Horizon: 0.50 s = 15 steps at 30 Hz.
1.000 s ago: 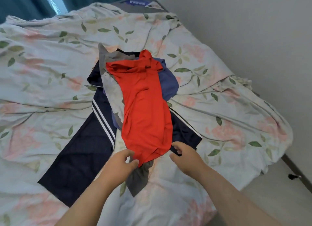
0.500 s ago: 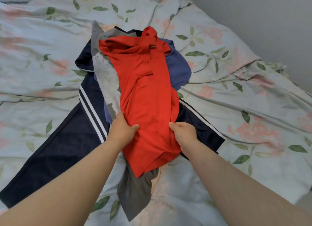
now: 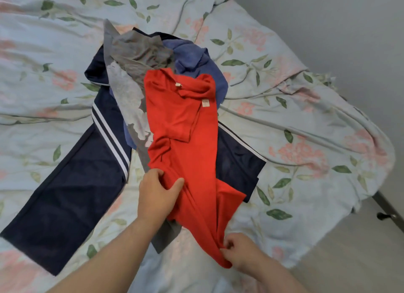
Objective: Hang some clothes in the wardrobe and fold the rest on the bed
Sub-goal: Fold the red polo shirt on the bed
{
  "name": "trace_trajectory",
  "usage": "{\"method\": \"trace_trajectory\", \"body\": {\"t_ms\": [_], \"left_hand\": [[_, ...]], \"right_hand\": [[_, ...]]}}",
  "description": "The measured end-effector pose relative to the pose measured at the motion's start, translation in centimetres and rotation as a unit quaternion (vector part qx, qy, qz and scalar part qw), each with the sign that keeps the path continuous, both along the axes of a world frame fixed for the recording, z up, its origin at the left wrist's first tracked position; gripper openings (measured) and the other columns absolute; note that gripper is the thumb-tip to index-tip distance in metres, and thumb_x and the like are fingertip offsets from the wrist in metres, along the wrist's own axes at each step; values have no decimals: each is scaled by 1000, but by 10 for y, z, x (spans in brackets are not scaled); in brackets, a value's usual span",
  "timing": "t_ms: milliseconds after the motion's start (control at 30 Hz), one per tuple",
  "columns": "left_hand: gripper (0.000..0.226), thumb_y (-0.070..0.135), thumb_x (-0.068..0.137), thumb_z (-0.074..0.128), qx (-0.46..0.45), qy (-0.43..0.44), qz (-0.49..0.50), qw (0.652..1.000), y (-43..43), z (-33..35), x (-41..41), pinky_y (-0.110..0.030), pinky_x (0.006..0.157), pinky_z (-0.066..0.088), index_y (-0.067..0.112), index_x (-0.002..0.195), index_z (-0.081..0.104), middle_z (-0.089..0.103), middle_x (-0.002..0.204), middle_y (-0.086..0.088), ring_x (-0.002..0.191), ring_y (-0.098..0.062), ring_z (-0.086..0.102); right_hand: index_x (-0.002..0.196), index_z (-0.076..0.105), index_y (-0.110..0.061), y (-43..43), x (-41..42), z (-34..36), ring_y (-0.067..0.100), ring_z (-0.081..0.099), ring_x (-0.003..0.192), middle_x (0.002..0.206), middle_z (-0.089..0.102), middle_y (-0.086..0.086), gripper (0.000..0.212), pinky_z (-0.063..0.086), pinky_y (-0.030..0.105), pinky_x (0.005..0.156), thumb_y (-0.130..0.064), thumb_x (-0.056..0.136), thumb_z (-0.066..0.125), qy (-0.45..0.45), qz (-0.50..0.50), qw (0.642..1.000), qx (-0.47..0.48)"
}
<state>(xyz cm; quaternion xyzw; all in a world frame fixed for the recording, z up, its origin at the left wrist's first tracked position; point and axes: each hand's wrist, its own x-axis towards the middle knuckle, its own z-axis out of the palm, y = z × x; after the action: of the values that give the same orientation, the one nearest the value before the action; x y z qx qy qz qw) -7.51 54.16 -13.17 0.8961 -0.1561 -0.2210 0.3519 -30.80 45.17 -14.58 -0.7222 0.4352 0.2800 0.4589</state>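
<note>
Bare quilt [image 3: 295,139] lies free right of the clothes pile [image 3: 140,58] (wall [image 3: 328,19] beyond).

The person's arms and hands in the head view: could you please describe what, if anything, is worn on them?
Both forearms enter from the bottom edge and are bare as far as the view shows: no sleeve or cuff reaches into the picture. The left hand and the right hand wear no gloves, and no watch, bracelet or ring shows on the visible sides. Whether sleeves begin higher up cannot be told.

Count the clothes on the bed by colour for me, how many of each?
Red: 1, the red shirt
Grey: 1, the grey garment
Blue: 1, the blue garment
Navy with white stripes: 1, the navy trousers
Total: 4
</note>
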Motion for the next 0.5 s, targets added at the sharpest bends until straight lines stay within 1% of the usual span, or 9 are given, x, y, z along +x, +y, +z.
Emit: {"method": "trace_trajectory", "body": {"t_ms": [100,167,267,300,333,400,433,467,500], "left_hand": [[71,42,72,79,58,-14,-20,998,-4,0,-10,-43,98,46,13,129,48,54,121,-7,114,-28,51],[87,34,72,82,46,-13,-23,999,-8,-2,-6,-43,107,40,11,144,38,49,137,-9,126,-29,46],[82,17,80,75,-4,42,-39,998,-15,-1,9,-33,104,40,16,150,33,50,136,0,123,-21,49],[64,14,81,68,5,62,-52,997,-17,-2,14,-31,96,43,16,141,45,56,124,1,114,-20,54],[43,14,78,60,25,77,-71,994,-18,-2,19,-32,83,46,14,121,60,62,105,0,99,-22,59],[14,15,63,50,100,32,-188,977,-13,1,19,-33,61,45,11,73,59,58,68,-3,66,-24,56],[5,9,61,52,107,-8,-243,964,-7,-6,18,-30,54,44,13,62,55,55,59,-1,57,-20,53],[14,3,57,60,104,-10,-304,947,-2,-5,17,-24,49,43,16,55,55,54,53,3,50,-15,53],[14,6,53,67,139,-39,-398,906,1,-1,15,-17,46,38,16,51,58,57,52,4,49,-11,55]], "right_hand": [[66,57,-22,-5,-13,9,0,49,57,65,57,-7,25,38,20,61,-25,88,69,-23,-90,995,-40],[82,62,-24,-16,-9,17,4,58,74,82,64,-9,11,41,17,66,-30,89,68,-54,-145,982,-108],[106,61,-26,-36,18,27,9,58,93,102,62,-9,16,42,22,80,-31,91,66,-116,-188,963,-156],[112,62,-25,-42,32,28,8,58,96,106,62,-9,21,45,23,84,-30,92,66,-132,-188,962,-147],[116,62,-23,-47,46,27,9,59,99,109,63,-8,26,47,26,89,-29,91,66,-141,-183,963,-134],[122,61,-20,-54,76,25,11,60,105,117,63,-5,34,48,32,97,-30,91,66,-156,-177,965,-115],[126,59,-18,-55,89,23,13,60,108,122,62,-3,38,48,34,99,-31,91,66,-161,-179,964,-112],[130,57,-16,-57,101,22,15,60,112,127,61,0,43,46,34,101,-32,91,65,-168,-184,962,-109],[135,54,-14,-57,110,20,17,58,117,132,59,3,48,44,34,103,-33,92,65,-172,-195,960,-106]]}}
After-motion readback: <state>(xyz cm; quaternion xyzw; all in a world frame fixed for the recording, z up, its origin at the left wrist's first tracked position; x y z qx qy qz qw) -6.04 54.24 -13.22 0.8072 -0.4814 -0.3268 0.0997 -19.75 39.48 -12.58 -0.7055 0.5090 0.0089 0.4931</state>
